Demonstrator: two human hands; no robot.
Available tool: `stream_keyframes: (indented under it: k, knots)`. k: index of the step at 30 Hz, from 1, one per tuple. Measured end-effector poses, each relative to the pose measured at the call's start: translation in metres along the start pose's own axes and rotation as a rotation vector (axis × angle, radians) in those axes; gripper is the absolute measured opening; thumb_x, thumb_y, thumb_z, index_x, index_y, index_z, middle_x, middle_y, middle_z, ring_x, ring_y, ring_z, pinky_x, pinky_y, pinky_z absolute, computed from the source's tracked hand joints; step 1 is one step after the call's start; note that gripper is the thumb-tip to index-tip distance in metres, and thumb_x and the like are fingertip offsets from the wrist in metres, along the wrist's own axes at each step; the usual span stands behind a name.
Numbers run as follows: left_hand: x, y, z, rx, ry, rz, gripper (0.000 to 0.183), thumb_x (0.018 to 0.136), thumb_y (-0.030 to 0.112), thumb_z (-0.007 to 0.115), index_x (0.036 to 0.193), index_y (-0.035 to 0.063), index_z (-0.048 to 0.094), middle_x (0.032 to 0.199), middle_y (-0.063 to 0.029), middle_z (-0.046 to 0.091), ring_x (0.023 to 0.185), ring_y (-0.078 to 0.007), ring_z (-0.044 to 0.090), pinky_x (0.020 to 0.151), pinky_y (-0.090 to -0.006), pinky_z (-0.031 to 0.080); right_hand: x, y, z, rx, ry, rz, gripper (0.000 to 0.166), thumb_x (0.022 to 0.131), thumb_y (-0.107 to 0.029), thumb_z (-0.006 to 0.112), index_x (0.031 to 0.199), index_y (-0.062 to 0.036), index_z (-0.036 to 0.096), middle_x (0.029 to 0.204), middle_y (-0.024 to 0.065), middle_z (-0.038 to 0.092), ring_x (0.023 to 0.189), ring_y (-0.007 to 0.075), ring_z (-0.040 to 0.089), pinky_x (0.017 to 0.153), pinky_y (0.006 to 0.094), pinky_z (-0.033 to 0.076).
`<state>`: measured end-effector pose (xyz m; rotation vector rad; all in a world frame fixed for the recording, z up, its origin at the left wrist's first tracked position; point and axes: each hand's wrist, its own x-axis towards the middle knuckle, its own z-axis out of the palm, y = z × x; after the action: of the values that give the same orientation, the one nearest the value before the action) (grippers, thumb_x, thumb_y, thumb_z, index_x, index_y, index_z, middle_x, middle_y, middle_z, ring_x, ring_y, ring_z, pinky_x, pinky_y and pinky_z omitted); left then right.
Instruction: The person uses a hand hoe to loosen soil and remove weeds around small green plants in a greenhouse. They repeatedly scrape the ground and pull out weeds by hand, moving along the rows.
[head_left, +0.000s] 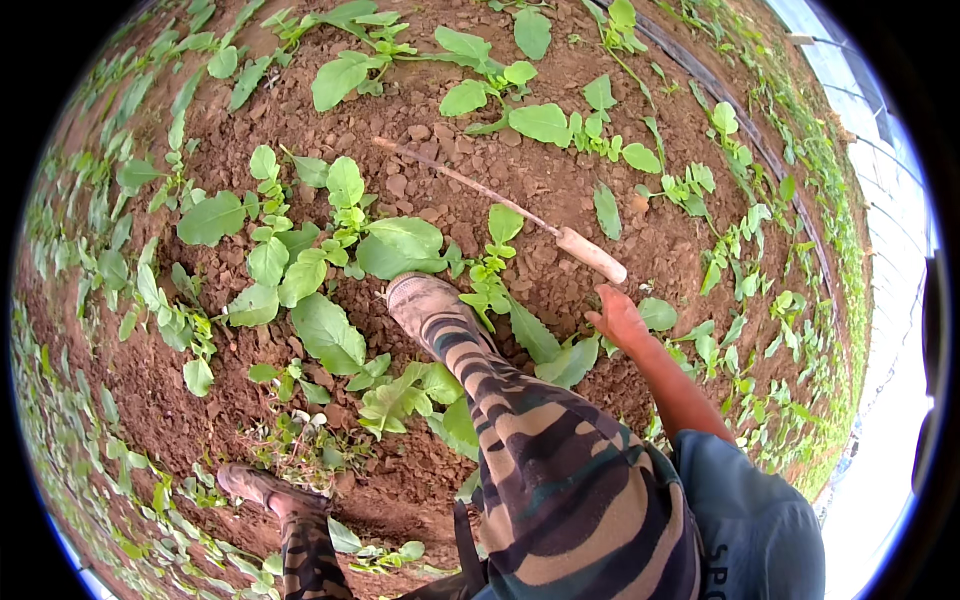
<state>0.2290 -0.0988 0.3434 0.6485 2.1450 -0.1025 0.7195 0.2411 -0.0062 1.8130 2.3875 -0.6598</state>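
My right hand is low over the soil at centre right, its fingers partly hidden from this angle. Just beyond it lies a hand tool with a pale, worn cylindrical handle and a long, thin rusty metal shaft. A small gap seems to separate hand and handle end. Broad green leaves of a young leafy plant spread beside my wrist and leg. Another leafy seedling grows between my shoe and the tool. My left hand is out of view.
My shoe stands among leafy plants on crumbly brown soil; the other shoe is at lower left, near a patch of small weeds. A dark hose or strip curves along the right. Pale sheeting borders the bed.
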Motion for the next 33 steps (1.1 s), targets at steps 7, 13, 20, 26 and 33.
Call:
stream_keyframes:
  k: [7,13,20,26,33]
  knots:
    - [0.002,-0.002,-0.001,-0.005,-0.006,0.054,0.041,0.092,0.011,0.055,0.13,-0.0018,0.048,0.11,-0.018,0.063,0.094,-0.025,0.059,0.083,-0.0343,0.047,0.001,-0.017,0.018,0.128,0.124,0.081,0.032,0.078,-0.019,0.072,0.097,0.0002,0.055,0.084,0.0256,0.061,0.084,0.0438,0.059,0.074,0.0482,0.048]
    - [-0.001,-0.006,0.001,-0.053,-0.049,-0.003,0.044,0.093,0.012,0.054,0.133,-0.0041,0.043,0.113,-0.0186,0.06,0.099,-0.0243,0.057,0.087,-0.0337,0.046,0.022,-0.023,-0.04,0.571,0.07,0.535,0.02,0.079,-0.012,0.068,0.095,-0.0016,0.063,0.084,0.0227,0.065,0.077,0.0355,0.066,0.069,0.0399,0.053]
    - [0.006,-0.016,0.0,-0.089,-0.094,0.011,0.046,0.096,0.015,0.053,0.136,-0.002,0.041,0.12,-0.0165,0.056,0.103,-0.0228,0.054,0.088,-0.0325,0.045,0.022,0.1,-0.057,-0.071,-0.07,0.418,0.03,0.077,-0.015,0.07,0.103,-0.0037,0.061,0.092,0.0212,0.066,0.086,0.0367,0.065,0.076,0.0423,0.052]
    - [0.004,-0.005,0.001,-0.116,-0.056,-0.036,0.043,0.096,0.016,0.053,0.135,0.0008,0.043,0.113,-0.0144,0.059,0.097,-0.0217,0.056,0.085,-0.0326,0.046,-0.001,0.107,-0.034,-0.061,-0.088,0.346,0.023,0.076,-0.016,0.07,0.093,-0.0037,0.062,0.091,0.0203,0.067,0.093,0.0376,0.063,0.081,0.044,0.051]
    - [-0.002,-0.002,0.002,-0.014,0.011,0.091,0.038,0.095,0.014,0.053,0.13,0.0001,0.048,0.104,-0.0113,0.059,0.087,-0.0185,0.058,0.077,-0.0325,0.046,-0.031,0.156,-0.081,0.0,0.002,0.344,0.016,0.082,-0.012,0.061,0.097,-0.0092,0.066,0.098,0.0167,0.066,0.08,0.0281,0.068,0.076,0.0359,0.055]
